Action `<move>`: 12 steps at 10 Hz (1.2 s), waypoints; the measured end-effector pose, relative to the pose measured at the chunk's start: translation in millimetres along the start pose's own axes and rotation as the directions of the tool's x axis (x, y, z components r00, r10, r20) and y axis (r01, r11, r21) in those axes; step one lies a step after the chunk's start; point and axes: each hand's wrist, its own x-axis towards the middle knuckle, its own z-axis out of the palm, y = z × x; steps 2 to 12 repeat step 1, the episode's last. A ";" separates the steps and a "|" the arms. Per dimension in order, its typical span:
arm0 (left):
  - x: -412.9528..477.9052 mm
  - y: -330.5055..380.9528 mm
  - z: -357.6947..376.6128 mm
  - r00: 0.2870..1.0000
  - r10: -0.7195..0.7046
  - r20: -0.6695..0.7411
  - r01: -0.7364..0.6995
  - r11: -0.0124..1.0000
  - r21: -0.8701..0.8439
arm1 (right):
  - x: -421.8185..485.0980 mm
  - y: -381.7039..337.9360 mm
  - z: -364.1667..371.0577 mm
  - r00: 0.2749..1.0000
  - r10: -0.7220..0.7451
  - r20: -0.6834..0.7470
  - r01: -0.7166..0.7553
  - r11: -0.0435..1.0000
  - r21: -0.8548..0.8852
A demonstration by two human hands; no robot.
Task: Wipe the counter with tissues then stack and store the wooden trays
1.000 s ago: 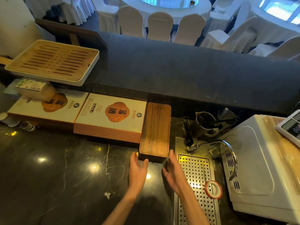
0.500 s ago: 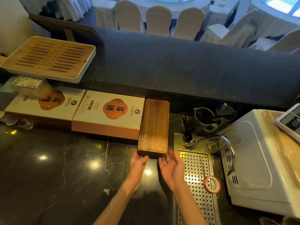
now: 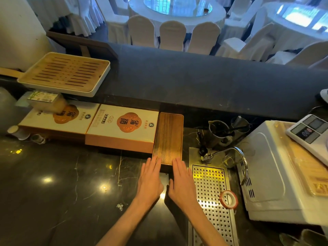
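Dark wooden tray (image 3: 168,138) lies lengthwise on black counter (image 3: 58,183), touching orange-and-white box (image 3: 122,126) on its left. Left hand (image 3: 150,178) and right hand (image 3: 181,180) flat, fingers extended, fingertips resting on tray's near end; gripping nothing. Slatted tray (image 3: 65,73) on upper ledge, far left. Perforated drain grate (image 3: 211,196) just right.

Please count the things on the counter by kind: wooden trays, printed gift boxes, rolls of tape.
Wooden trays: 2, the dark tray and the slatted tray.
Printed gift boxes: 2, and.
Rolls of tape: 1.
Total: 5
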 end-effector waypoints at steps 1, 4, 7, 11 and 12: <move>2.9 2.8 -16.3 1.000 -0.001 0.011 0.002 0.994 -0.109 | 3.4 -3.7 -19.3 1.000 -0.028 0.008 0.028 0.999 0.044; 2.9 2.8 -16.3 1.000 -0.001 0.011 0.002 0.994 -0.109 | 3.4 -3.7 -19.3 1.000 -0.028 0.008 0.028 0.999 0.044; 2.9 2.8 -16.3 1.000 -0.001 0.011 0.002 0.994 -0.109 | 3.4 -3.7 -19.3 1.000 -0.028 0.008 0.028 0.999 0.044; 2.9 2.8 -16.3 1.000 -0.001 0.011 0.002 0.994 -0.109 | 3.4 -3.7 -19.3 1.000 -0.028 0.008 0.028 0.999 0.044; 2.9 2.8 -16.3 1.000 -0.001 0.011 0.002 0.994 -0.109 | 3.4 -3.7 -19.3 1.000 -0.028 0.008 0.028 0.999 0.044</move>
